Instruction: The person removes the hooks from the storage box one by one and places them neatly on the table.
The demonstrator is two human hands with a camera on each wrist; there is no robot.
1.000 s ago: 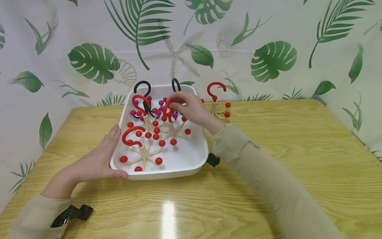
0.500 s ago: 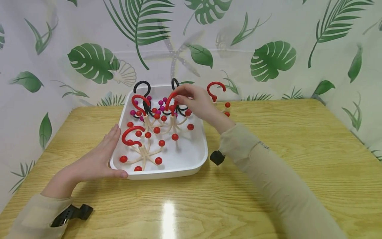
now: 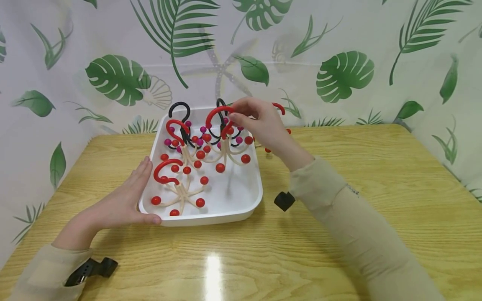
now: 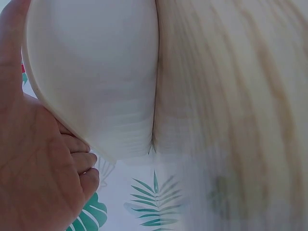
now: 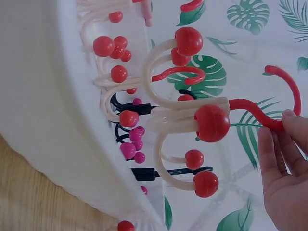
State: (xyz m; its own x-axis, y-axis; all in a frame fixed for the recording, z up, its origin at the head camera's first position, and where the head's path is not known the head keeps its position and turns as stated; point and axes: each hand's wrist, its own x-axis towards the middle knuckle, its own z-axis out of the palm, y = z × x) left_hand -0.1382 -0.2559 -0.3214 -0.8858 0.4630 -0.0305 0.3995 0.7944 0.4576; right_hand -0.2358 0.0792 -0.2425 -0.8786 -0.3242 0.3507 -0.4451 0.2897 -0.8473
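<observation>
My right hand (image 3: 265, 125) pinches the red hook handle of a claw massager (image 3: 224, 146) between thumb and fingers. Its cream curved legs end in red balls, and it hangs upright over the white tray (image 3: 237, 198). In the right wrist view the red hook curls out beyond my fingertips, and the legs of the massager (image 5: 211, 123) show up close. At the tray's front left corner is my left hand (image 3: 120, 202), its straight fingers along the side wall and its thumb at the front. The left wrist view has this hand (image 4: 38, 163) against the tray's outer wall (image 4: 96, 72).
Two more red-hooked massagers stand in the tray, one at front left (image 3: 182, 194) and one behind it (image 3: 185, 154). Black-hooked massagers (image 3: 180, 109) with magenta balls stand at the back. Another red hook (image 3: 279, 108) shows partly behind my right hand. The wooden table (image 3: 361, 167) meets a leaf-patterned backdrop.
My right hand has raised the red-hooked massager from the tray and shifted it to the right and back. The left hand and the tray have stayed still.
</observation>
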